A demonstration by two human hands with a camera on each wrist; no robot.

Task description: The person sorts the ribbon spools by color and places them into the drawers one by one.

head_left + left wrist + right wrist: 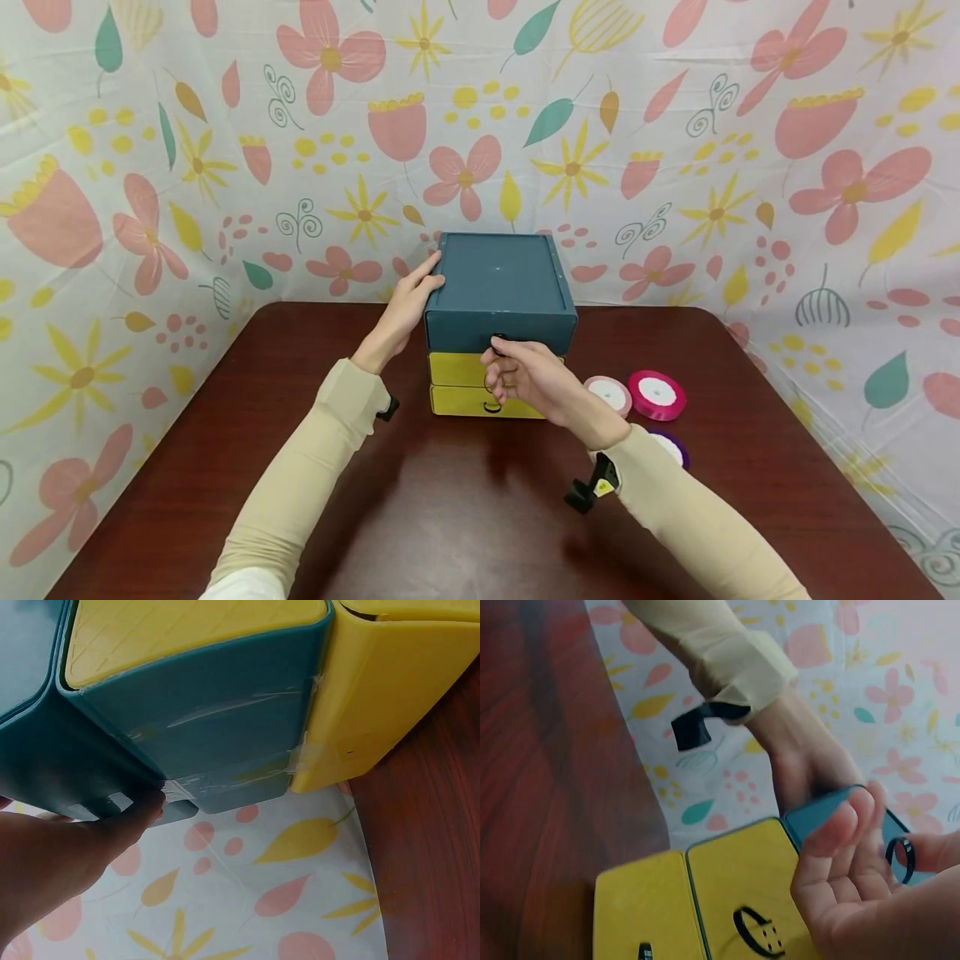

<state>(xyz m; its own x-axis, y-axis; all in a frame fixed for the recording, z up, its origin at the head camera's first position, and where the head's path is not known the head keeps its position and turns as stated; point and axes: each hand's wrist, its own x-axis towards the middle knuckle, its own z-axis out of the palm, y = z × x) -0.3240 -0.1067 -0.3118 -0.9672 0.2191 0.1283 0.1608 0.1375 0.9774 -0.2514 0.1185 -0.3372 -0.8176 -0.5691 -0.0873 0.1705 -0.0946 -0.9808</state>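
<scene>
A drawer cabinet (497,271) with a dark blue top unit over two yellow drawers (457,400) stands on the table. My left hand (405,308) rests against the left side of the blue unit, fingers along its upper edge. The left wrist view shows clear tape (247,772) across the cabinet's side. My right hand (536,375) is in front of the blue drawer (821,814), which is closed. Its thumb touches the black loop handle (900,860), while the other fingers curl loosely, apart from it.
To the cabinet's right lie a pale pink ribbon roll (609,392), a magenta ribbon roll (657,395) and a purple ribbon roll (673,450), the last partly behind my right forearm. The dark brown table (450,517) meets a flower-patterned cloth (225,167) at the back and sides.
</scene>
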